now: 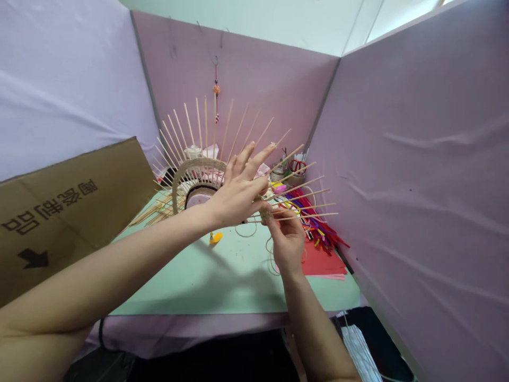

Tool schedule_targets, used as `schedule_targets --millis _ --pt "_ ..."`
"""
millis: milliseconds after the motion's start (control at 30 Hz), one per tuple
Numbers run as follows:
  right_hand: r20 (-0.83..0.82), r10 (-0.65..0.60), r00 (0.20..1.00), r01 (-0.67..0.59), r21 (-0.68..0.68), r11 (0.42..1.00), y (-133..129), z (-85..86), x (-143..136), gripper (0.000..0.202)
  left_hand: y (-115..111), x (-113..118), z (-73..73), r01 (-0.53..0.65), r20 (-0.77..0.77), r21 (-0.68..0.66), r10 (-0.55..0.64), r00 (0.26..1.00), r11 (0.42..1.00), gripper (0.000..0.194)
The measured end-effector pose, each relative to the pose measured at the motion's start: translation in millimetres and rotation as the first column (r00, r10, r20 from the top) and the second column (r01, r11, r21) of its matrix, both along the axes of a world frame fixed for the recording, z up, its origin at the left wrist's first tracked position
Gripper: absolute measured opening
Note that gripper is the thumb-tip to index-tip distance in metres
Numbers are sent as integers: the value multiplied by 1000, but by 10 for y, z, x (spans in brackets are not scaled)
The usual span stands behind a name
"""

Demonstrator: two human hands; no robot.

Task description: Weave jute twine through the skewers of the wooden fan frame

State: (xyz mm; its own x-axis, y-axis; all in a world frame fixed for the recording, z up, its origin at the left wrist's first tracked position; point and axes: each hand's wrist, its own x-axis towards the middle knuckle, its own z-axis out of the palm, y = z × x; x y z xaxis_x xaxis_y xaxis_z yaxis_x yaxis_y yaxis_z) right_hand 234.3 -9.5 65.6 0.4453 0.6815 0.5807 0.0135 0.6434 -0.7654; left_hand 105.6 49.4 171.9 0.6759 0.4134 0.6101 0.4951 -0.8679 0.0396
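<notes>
A fan of thin wooden sticks (186, 122) spreads in a half circle above the table, joined by a curved band woven from brown twine (180, 178). My left hand (240, 193) reaches across the band's right part; two fingers stretch upward while thumb and bent fingers close on the band's lower end. Just below, my right hand (288, 241) pinches that same end, where the sticks point right. A loose strand of twine (269, 252) hangs beside it in loops. What lies between the right fingertips is partly hidden.
Colourful pipe cleaners (324, 233) and red sheets (324, 260) lie on the right. Loose sticks (153, 209) lie at the left, near a cardboard box (71, 212). A small yellow object (216, 238) rests on the green tabletop (191, 292). Cloth-covered partitions (417, 175) enclose the table.
</notes>
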Motion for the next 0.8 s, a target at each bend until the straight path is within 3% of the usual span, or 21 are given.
schedule_targets --millis 233,467,700,800 --pt "67 59 996 -61 25 998 -49 2 50 11 9 24 -32 -16 62 19 14 998 1000 21" --pt "48 98 994 -99 24 995 -55 -61 15 15 62 55 -174 -6 239 203 -44 970 979 21" --pt "19 -83 996 84 -70 994 -87 -239 40 13 104 79 -175 -42 323 254 -43 946 966 24" --pt "8 -96 995 96 -52 994 -96 -236 40 14 105 92 -180 -40 324 262 -49 945 964 23"
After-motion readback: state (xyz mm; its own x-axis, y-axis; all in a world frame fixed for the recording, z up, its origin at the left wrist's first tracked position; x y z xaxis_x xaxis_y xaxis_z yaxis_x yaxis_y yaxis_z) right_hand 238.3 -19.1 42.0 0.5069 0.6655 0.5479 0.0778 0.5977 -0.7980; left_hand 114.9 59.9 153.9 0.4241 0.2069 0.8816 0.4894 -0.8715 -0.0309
